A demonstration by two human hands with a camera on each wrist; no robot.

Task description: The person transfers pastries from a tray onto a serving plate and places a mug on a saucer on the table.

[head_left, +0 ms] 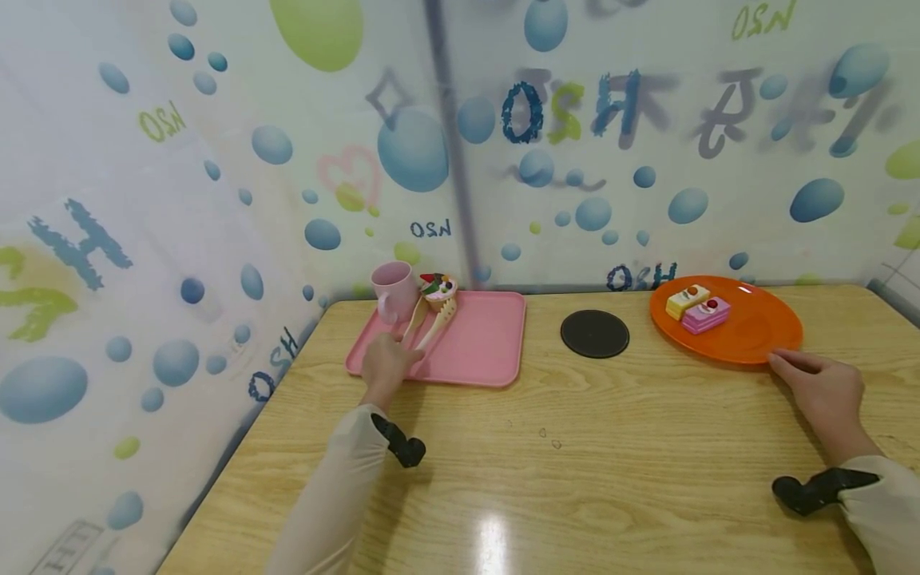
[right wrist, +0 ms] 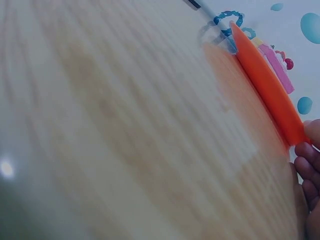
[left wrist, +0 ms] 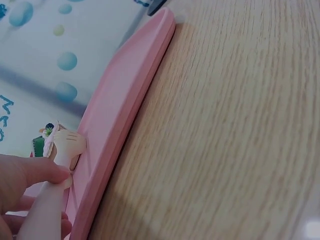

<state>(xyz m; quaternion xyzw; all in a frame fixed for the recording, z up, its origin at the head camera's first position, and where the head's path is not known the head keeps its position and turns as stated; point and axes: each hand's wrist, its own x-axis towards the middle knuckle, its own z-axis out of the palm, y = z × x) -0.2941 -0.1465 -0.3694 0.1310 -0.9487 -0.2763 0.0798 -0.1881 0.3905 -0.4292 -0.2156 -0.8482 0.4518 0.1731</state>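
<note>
In the head view, my left hand [head_left: 386, 366] is over the near left corner of a pink tray [head_left: 485, 343]. It grips the handle of a cream pasta server [head_left: 440, 321] with a toothed head. A tan utensil [head_left: 414, 321] lies just left of it; whether my fingers also hold that one, I cannot tell. In the left wrist view, the thumb lies along the pale handle [left wrist: 44, 212]. My right hand [head_left: 826, 395] pinches the near right rim of an orange plate [head_left: 755, 327]. Yellow [head_left: 686, 302] and pink [head_left: 707, 316] toy cake slices sit on this plate.
A pink mug [head_left: 394, 291] and a toy cupcake [head_left: 439, 291] stand at the tray's far left. Between tray and plate lies a black disc [head_left: 595, 334]. The wooden table [head_left: 575, 463] meets a patterned wall covering [head_left: 503, 160] at its back and left.
</note>
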